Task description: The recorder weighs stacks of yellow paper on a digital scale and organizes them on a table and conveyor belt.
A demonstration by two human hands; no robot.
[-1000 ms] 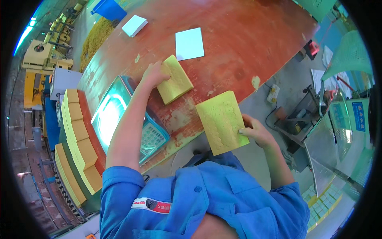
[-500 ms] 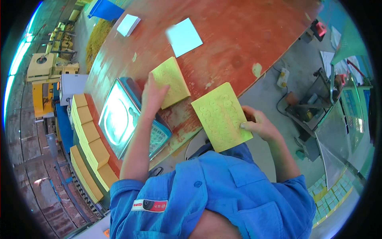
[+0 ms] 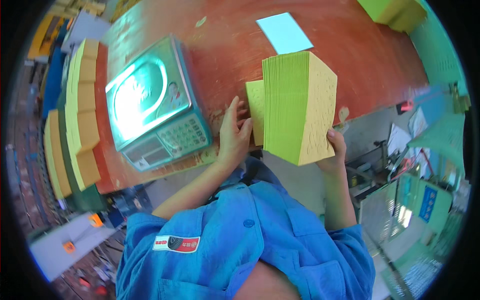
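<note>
The person's blue shirt (image 3: 235,210), with a small patch on the chest, is nearest, and both bare forearms reach out from its sleeves. The right hand (image 3: 333,156) holds a thick yellow stack (image 3: 300,107) of sheets by its lower right corner. Its grip is clamped on the stack – thumb on the bumpy front face, fingers hidden behind. The stack is raised in front of the body, its close-packed edges facing left and its bumpy face turned right.

The left hand (image 3: 234,134) is held palm inward, its grip apart, with nothing in it. Its fingertips are just beside a second yellow stack (image 3: 256,107), which shows as a narrow strip behind the thick one; whether they touch it, I cannot tell. What carries that second stack is hidden too.

Beyond the left forearm, a teal scale (image 3: 157,107) sits near the close edge of the worn red bench (image 3: 225,55) – strong glare covers much of its top, and its keys face the person. Along the left side of the bench runs a row of yellow piles (image 3: 87,117).

Farther back, a white sheet (image 3: 285,32) lies flat behind the thick stack. At the far right corner stands another yellow pile (image 3: 397,15).
</note>
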